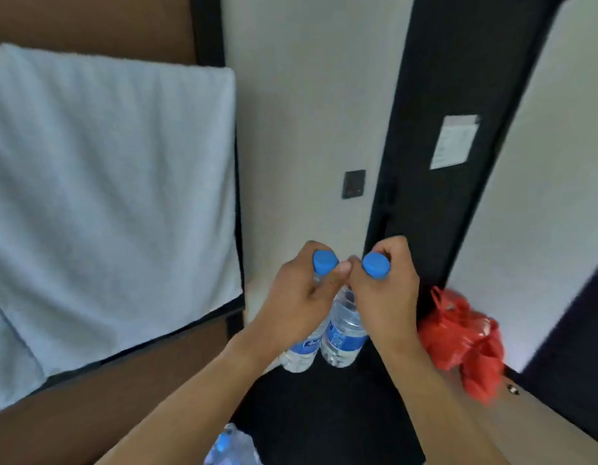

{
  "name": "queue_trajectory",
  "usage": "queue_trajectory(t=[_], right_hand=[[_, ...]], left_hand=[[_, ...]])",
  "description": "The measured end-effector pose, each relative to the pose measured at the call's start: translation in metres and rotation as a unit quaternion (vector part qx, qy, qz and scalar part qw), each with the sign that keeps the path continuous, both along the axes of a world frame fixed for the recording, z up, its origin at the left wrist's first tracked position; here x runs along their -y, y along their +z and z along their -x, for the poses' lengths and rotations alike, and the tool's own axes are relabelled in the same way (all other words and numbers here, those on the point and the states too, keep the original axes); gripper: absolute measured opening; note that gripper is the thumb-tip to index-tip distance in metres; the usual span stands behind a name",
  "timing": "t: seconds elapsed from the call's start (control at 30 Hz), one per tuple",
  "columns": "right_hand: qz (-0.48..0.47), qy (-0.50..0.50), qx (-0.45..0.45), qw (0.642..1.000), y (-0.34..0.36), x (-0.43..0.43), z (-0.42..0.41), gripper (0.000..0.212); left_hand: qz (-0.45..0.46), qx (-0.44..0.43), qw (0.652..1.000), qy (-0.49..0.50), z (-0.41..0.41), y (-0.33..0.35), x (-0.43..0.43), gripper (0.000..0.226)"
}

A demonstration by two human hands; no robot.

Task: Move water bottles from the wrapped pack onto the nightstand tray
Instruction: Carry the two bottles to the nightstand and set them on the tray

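Two clear water bottles with blue caps and blue labels hang side by side in the air at the middle of the view. My left hand (301, 297) grips the neck of the left bottle (299, 354). My right hand (384, 290) grips the neck of the right bottle (342, 337). Both bottles are upright and their sides touch. The wrapped pack (230, 448) shows at the bottom edge, with one blue cap visible through the plastic. No tray is in view.
A bed with a white cover (106, 196) fills the left side. A black door frame (441, 146) with a paper notice (453, 142) stands ahead. A red plastic bag (465, 337) lies at the right, near a dark floor strip (324, 414).
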State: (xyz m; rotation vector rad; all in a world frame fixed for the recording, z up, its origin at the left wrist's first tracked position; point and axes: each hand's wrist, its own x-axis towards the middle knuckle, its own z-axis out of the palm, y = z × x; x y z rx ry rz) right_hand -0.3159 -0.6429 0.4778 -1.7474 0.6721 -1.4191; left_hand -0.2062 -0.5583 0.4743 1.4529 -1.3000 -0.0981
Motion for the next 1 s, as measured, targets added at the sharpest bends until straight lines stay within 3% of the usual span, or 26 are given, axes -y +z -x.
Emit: queue_trajectory(t=[0.13, 0.3, 0.4, 0.5, 0.73, 0.87, 1.0], right_hand=[[0.019, -0.136, 0.029, 0.99, 0.071, -0.005, 0.147, 0.026], [0.062, -0.337, 0.024, 0.939, 0.117, -0.062, 0.362, 0.025], [0.069, -0.463, 0.014, 0.884, 0.126, -0.121, 0.489, 0.026], [0.064, -0.573, 0.006, 0.817, 0.128, -0.194, 0.613, 0.027], [0.06, -0.759, -0.037, 0.647, 0.124, -0.404, 0.886, 0.027], [0.035, -0.813, -0.076, 0.576, 0.123, -0.514, 1.005, 0.028], [0.014, -0.855, -0.09, 0.511, 0.121, -0.597, 1.107, 0.028]], left_hand=[[0.038, -0.009, 0.982, -0.185, 0.121, 0.068, 0.043, 0.033], [0.075, -0.011, 0.904, -0.421, 0.333, 0.114, 0.052, 0.038], [0.073, -0.036, 0.839, -0.538, 0.473, 0.125, 0.025, 0.03], [0.035, -0.07, 0.762, -0.643, 0.617, 0.129, -0.02, 0.036], [-0.01, -0.102, 0.595, -0.797, 0.942, 0.117, -0.19, 0.034], [-0.037, -0.131, 0.521, -0.843, 1.094, 0.113, -0.291, 0.017], [-0.045, -0.115, 0.469, -0.874, 1.217, 0.112, -0.374, 0.032]])
